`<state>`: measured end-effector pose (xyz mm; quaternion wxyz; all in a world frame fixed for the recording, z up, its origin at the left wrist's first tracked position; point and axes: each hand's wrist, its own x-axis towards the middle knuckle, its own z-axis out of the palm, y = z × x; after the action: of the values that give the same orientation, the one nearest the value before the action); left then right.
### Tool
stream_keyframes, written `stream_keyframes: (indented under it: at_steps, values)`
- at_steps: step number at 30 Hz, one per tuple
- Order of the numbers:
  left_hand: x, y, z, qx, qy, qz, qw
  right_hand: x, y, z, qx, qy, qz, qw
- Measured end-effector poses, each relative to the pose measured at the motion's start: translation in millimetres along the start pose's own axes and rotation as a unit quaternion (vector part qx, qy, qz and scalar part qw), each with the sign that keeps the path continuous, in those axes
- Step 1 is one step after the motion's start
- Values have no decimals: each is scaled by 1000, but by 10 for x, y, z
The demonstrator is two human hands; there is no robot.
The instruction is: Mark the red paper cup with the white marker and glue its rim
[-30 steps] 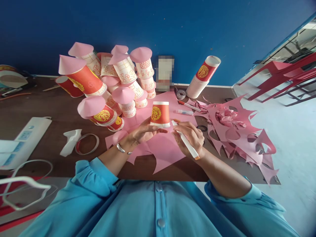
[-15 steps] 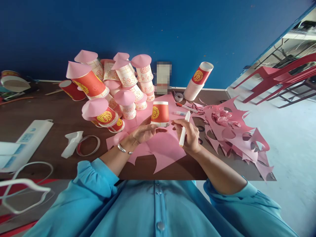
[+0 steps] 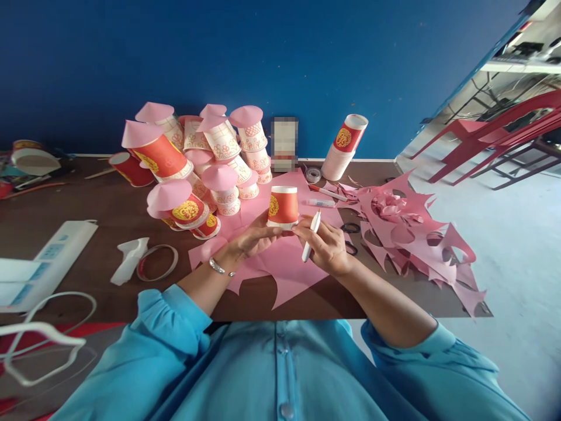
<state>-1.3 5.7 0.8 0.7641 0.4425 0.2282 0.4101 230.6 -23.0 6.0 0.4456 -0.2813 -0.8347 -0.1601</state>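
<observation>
A red paper cup (image 3: 284,206) with a gold emblem and white bands stands upside down in my left hand (image 3: 256,238), whose fingers and thumb hold it near its lower edge. My right hand (image 3: 326,245) grips a white marker pen (image 3: 311,236) that slants up between the fingers. The fingertips of that hand touch the cup's lower right edge. Beneath both hands lies pink paper (image 3: 289,269) with curved cut-outs. To the left of the cup stand paper-cup towers topped with pink paper cones (image 3: 219,177), some red, others white with drawn red patterns.
A tall stack of paper cups (image 3: 344,149) leans near the wall, beside a tape roll (image 3: 312,175). Pink paper scraps (image 3: 421,234) cover the table's right side. Black-handled scissors (image 3: 350,228), a glue tube (image 3: 319,203), a larger tape ring (image 3: 158,262) and a white power strip (image 3: 56,257) lie around.
My right hand has moved left to the cup, bringing its fingertips to the lower edge with the marker still in it. The view has shifted slightly.
</observation>
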Motion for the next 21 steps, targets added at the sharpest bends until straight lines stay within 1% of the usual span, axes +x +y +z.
stream_keyframes:
  at_steps: [2, 6, 10, 12, 16, 18, 21]
  values:
    - [7, -40, -24, 5, 0, -8, 1000, 11, 2, -10, 23, 5, -9, 1000]
    - [25, -92, -51, -3, 4, -1, 1000, 36, 1, -81, 68, 14, 15, 997]
    - [23, -62, -18, -8, 16, 3, 1000, 45, -20, -161, 56, 7, 26, 998]
    - [18, -36, 13, -10, 15, 2, 1000, 70, -52, -177, 58, 17, 36, 998]
    - [17, -11, 64, -12, 10, 15, 1000, 156, -136, -184, 115, 56, 60, 990]
    - [18, -14, 67, -9, 8, 17, 1000, 193, -168, -195, 138, 57, 54, 987]
    - [15, -25, 40, 16, 17, 18, 1000, 223, -191, -222, 140, 52, 46, 988]
